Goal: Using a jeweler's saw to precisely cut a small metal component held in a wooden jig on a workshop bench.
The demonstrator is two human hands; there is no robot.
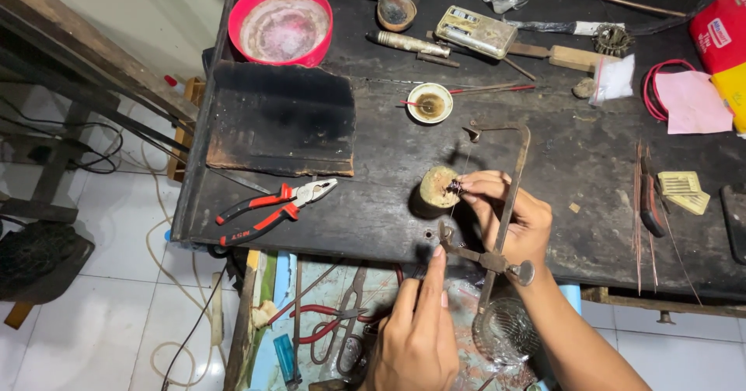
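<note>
Jeweller's saw frame (509, 197) sits mid-bench, blade vertical, just right of the small round wooden block (437, 187). My right hand (509, 216) is pinched shut on a tiny dark piece (454, 186) against the block's edge, frame resting across that hand. My left hand (416, 333), at 6 o'clock, has fingers closed on the frame's lower clamp end. Red-handled pliers (272, 205) lie at 9 o'clock, red bowl (284, 24) at 11, well apart.

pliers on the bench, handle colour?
Red and black grips on the pliers, lying left of both hands; clearest in the head view.
</note>
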